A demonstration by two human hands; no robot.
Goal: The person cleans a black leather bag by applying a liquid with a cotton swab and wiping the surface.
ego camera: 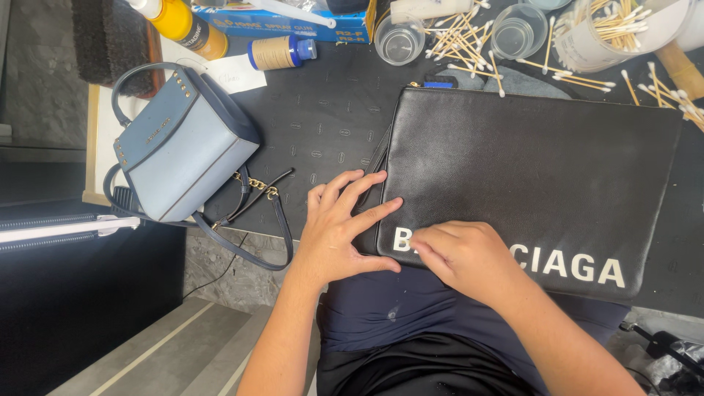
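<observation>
Black leather pouch (528, 176) lies flat on tabletop (323, 125); left hand (339, 233) splays fingers, pinning its corner; right hand (463, 257), fingers curled, apparently rubs the lettering.

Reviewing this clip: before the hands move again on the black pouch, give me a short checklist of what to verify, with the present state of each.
1. Left hand steadies the black pouch: ok, fingers spread flat on its left edge.
2. Right hand in contact with the pouch: ok, fingertips pressed on the white lettering near the lower edge.
3. Anything in the right hand's grip: cannot tell, fingers curl over it.
4. Pouch fully supported: not ok, its lower edge overhangs the dark mat toward the lap.
5. Blue handbag clear of the pouch: ok, apart at left, strap trailing off the edge.
6. Loose cotton swabs off the pouch: ok, scattered just above its top edge.
</observation>
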